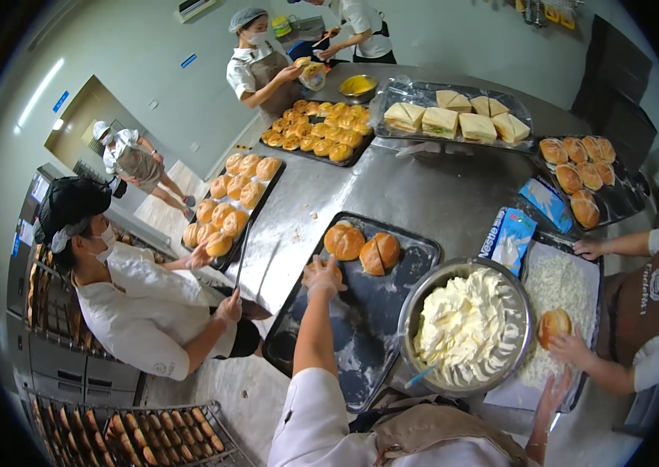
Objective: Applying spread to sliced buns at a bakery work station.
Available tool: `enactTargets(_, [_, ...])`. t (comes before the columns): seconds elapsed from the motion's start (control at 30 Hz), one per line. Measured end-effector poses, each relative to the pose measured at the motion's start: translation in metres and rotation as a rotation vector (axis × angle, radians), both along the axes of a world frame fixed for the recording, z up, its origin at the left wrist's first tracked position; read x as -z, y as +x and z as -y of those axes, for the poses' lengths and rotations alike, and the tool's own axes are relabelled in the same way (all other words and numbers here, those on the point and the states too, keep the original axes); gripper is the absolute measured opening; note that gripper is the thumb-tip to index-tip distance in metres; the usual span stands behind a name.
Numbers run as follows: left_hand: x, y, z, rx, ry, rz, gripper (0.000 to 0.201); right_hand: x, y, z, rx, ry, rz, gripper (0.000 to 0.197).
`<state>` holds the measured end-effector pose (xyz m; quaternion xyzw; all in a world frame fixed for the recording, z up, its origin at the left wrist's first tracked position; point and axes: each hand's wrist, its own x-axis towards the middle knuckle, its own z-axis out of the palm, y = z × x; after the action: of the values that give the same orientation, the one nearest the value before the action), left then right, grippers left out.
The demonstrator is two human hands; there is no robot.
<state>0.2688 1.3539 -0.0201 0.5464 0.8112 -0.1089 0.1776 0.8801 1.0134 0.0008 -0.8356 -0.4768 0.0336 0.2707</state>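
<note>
In a clear glove, my left hand [322,278] is curved over a round golden bun on a black baking tray [345,350]. Two more golden buns, one plain [344,240] and one with a cut line across its top [380,254], lie close by on the tray. My right hand [552,395] is by the front edge of a paper-lined tray of white flakes [551,280], its fingers stretched out. Between my hands stands a steel bowl [522,335] of pale whipped cream [458,319], with a blue-handled tool [418,378] at its rim.
At right, a co-worker's hand [573,349] holds a bun [553,327] over the flakes. Blue-and-white cartons [510,237] stand behind the bowl. Trays of buns [238,191] and sandwiches [454,121] fill the far table. A person [131,303] stands left; racks of baked goods [150,436] stand lower left.
</note>
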Motion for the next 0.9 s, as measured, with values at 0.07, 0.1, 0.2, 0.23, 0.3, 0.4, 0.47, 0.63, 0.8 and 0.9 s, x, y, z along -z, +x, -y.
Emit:
enactTargets(0.07, [0.015, -0.009, 0.001, -0.039, 0.057, -0.004, 0.098, 0.000, -0.007, 0.004, 0.029, -0.012, -0.107, 0.051])
enactTargets(0.1, [0.019, -0.015, 0.000, -0.091, 0.117, -0.014, 0.093, -0.001, -0.013, 0.000, 0.034, -0.011, -0.106, 0.051])
enactTargets(0.2, [0.023, -0.028, 0.000, -0.312, 0.259, 0.182, 0.083, -0.018, -0.044, -0.030, 0.059, 0.092, -0.275, 0.048])
enactTargets(0.23, [0.014, -0.019, 0.000, -0.418, 0.327, 0.325, 0.080, -0.028, -0.057, -0.037, 0.032, 0.126, -0.367, 0.046])
enactTargets(0.3, [0.028, -0.041, 0.026, -0.460, 0.474, 0.500, 0.081, -0.057, -0.096, -0.067, -0.045, 0.163, -0.481, 0.045])
enactTargets(0.4, [-0.024, 0.023, 0.073, -0.404, 0.699, 1.089, 0.082, -0.092, -0.156, -0.091, -0.366, 0.142, -0.703, 0.044])
enactTargets(0.47, [-0.080, 0.082, 0.115, -0.010, 0.811, 0.924, 0.089, -0.125, -0.205, -0.106, -0.504, 0.033, -0.883, 0.048])
enactTargets(0.63, [-0.174, 0.185, 0.212, 0.335, 0.841, 0.773, 0.091, -0.165, -0.284, -0.122, -0.928, 0.181, -0.962, 0.065])
enactTargets(0.8, [-0.188, 0.199, 0.237, 0.454, 0.843, 0.855, 0.086, -0.186, -0.278, -0.092, -0.609, 0.234, -1.300, 0.058])
enactTargets(0.9, [-0.181, 0.195, 0.239, 0.414, 0.544, 1.386, 0.081, -0.181, -0.257, -0.079, -0.511, 0.255, -1.423, 0.054])
